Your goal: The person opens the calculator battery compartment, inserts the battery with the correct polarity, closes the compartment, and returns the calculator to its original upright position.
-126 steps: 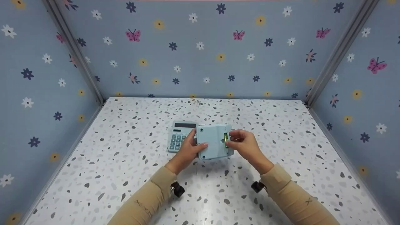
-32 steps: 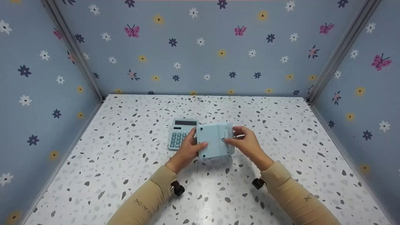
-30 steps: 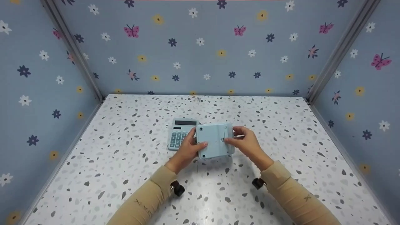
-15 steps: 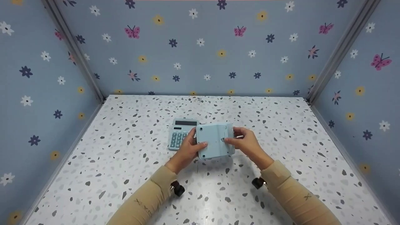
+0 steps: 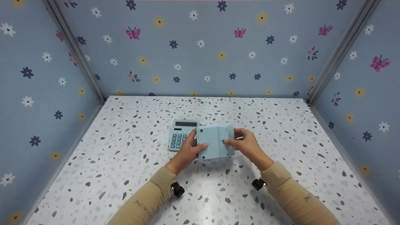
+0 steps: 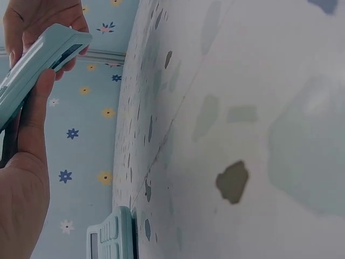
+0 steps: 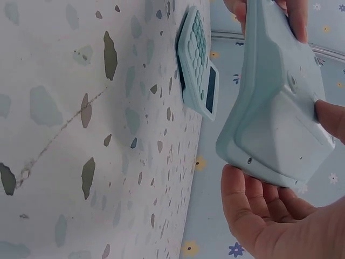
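A light blue calculator (image 5: 212, 147) is held up above the table with its back facing up. My left hand (image 5: 184, 153) grips its left edge, thumb on the back and fingers out of sight underneath. My right hand (image 5: 250, 147) holds the right end, its thumb on the back beside a small dark notch and its fingers at the edge. In the right wrist view the raised back section (image 7: 275, 132) looks smooth, and no battery shows. The held calculator's keys and most of its display are hidden. A second light blue calculator (image 5: 178, 137) lies face up, partly behind my left hand.
The white speckled table (image 5: 140, 175) carries the second calculator just left of the held one. Blue walls (image 5: 187, 59) with flowers and butterflies enclose the back and both sides. A small dark wrist camera (image 5: 178, 189) hangs under the left cuff.
About four seconds ago a green battery showed in a slot at the calculator's right end; now that slot is covered. In the last second both hands stay nearly still, with a slight tilt of the calculator.
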Tool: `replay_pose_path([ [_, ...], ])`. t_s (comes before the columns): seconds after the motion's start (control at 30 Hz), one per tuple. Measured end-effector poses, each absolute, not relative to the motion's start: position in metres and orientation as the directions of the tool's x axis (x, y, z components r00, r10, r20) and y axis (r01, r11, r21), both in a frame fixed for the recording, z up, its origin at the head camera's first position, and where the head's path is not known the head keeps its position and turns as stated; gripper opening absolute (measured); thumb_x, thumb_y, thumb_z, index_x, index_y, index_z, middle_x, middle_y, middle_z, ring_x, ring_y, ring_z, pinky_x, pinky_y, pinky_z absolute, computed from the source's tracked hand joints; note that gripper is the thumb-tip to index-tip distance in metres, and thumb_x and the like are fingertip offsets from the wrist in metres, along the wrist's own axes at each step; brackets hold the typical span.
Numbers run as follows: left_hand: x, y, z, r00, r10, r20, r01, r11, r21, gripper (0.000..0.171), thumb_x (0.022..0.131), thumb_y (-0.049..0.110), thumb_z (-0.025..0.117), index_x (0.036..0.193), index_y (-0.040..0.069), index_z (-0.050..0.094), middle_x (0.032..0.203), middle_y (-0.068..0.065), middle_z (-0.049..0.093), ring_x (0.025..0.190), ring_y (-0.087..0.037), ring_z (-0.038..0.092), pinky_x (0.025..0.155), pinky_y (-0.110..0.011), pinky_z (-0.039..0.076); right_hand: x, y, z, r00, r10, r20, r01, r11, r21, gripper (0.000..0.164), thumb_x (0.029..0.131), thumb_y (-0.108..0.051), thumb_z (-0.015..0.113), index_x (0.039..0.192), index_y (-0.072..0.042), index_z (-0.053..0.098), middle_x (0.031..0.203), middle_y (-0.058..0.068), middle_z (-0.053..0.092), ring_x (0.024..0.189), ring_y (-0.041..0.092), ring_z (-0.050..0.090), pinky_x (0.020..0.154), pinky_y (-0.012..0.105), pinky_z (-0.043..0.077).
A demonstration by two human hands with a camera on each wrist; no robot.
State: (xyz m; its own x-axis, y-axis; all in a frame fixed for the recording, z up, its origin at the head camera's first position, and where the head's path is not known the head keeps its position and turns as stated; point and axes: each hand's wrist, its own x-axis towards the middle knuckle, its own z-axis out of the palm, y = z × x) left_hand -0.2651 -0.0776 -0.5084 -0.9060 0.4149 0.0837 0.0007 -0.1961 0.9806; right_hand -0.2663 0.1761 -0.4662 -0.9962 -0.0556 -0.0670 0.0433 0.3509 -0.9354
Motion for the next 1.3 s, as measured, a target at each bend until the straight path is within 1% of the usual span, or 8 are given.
replay_pose_path([
  [0.17,-0.265,-0.078,-0.507,-0.906,0.411,0.101,0.057,-0.119,0.991,0.079,0.105,0.006,0.065,0.172,0.012,0.023,0.151,-0.027,0.060,0.129,-0.034,0.069,0.105,-0.049,0.063,-0.267,0.179,-0.470,-0.993,-0.078,-0.089,0.057,0.346,-0.936,0.068,0.091,-0.021,0.087,0.149,-0.001,0.060,0.136,0.021,0.066,0.120,0.030,0.068,0.097,0.044,0.064],
  [0.4,-0.262,-0.078,-0.506,-0.910,0.401,0.106,0.106,-0.021,0.994,0.079,0.104,0.010,0.068,0.172,0.017,0.027,0.150,-0.024,0.062,0.130,-0.036,0.068,0.104,-0.050,0.063,-0.269,0.183,-0.471,-0.992,-0.087,-0.089,0.050,0.377,-0.925,0.066,0.088,-0.018,0.089,0.147,-0.002,0.064,0.124,0.019,0.067,0.111,0.028,0.066,0.088,0.034,0.062],
  [0.53,-0.260,-0.077,-0.504,-0.907,0.403,0.120,0.130,-0.001,0.991,0.079,0.104,0.011,0.069,0.171,0.021,0.031,0.149,-0.022,0.063,0.131,-0.038,0.068,0.104,-0.052,0.063,-0.270,0.185,-0.471,-0.992,-0.091,-0.091,0.049,0.385,-0.922,0.069,0.087,-0.016,0.090,0.148,0.000,0.063,0.123,0.018,0.067,0.111,0.028,0.066,0.088,0.034,0.063],
  [0.7,-0.258,-0.076,-0.502,-0.890,0.430,0.155,0.187,0.033,0.982,0.075,0.104,0.015,0.071,0.169,0.021,0.034,0.148,-0.022,0.063,0.131,-0.040,0.068,0.103,-0.057,0.062,-0.272,0.191,-0.469,-0.987,-0.117,-0.106,0.050,0.403,-0.914,0.067,0.088,-0.016,0.088,0.148,0.001,0.063,0.123,0.017,0.067,0.111,0.026,0.065,0.090,0.034,0.064],
  [0.8,-0.257,-0.076,-0.503,-0.876,0.450,0.176,0.217,0.039,0.975,0.072,0.105,0.016,0.069,0.169,0.020,0.035,0.148,-0.022,0.063,0.130,-0.041,0.068,0.103,-0.059,0.062,-0.272,0.196,-0.466,-0.981,-0.157,-0.118,0.044,0.409,-0.911,0.065,0.094,-0.022,0.084,0.149,0.002,0.061,0.123,0.018,0.068,0.108,0.025,0.066,0.091,0.035,0.064],
  [1.0,-0.255,-0.074,-0.503,-0.840,0.491,0.233,0.305,0.072,0.950,0.068,0.106,0.013,0.068,0.167,0.016,0.038,0.147,-0.023,0.065,0.123,-0.040,0.071,0.101,-0.055,0.063,-0.274,0.198,-0.463,-0.973,-0.182,-0.144,0.065,0.384,-0.921,0.059,0.108,-0.035,0.066,0.146,0.009,0.060,0.124,0.022,0.073,0.102,0.025,0.075,0.091,0.036,0.067],
  [1.17,-0.250,-0.070,-0.502,-0.801,0.541,0.257,0.379,0.125,0.917,0.064,0.108,0.014,0.065,0.167,0.015,0.039,0.151,-0.020,0.063,0.127,-0.040,0.070,0.100,-0.052,0.064,-0.275,0.197,-0.461,-0.974,-0.138,-0.181,0.119,0.372,-0.921,0.051,0.112,-0.033,0.058,0.135,0.011,0.067,0.104,0.015,0.077,0.089,0.015,0.075,0.084,0.032,0.068],
  [1.3,-0.247,-0.068,-0.501,-0.778,0.567,0.271,0.429,0.165,0.888,0.063,0.108,0.011,0.065,0.166,0.017,0.041,0.153,-0.018,0.062,0.128,-0.040,0.071,0.098,-0.051,0.065,-0.275,0.197,-0.462,-0.972,-0.126,-0.200,0.143,0.359,-0.922,0.049,0.112,-0.029,0.057,0.136,0.012,0.066,0.100,0.011,0.079,0.085,0.013,0.075,0.081,0.030,0.068],
])
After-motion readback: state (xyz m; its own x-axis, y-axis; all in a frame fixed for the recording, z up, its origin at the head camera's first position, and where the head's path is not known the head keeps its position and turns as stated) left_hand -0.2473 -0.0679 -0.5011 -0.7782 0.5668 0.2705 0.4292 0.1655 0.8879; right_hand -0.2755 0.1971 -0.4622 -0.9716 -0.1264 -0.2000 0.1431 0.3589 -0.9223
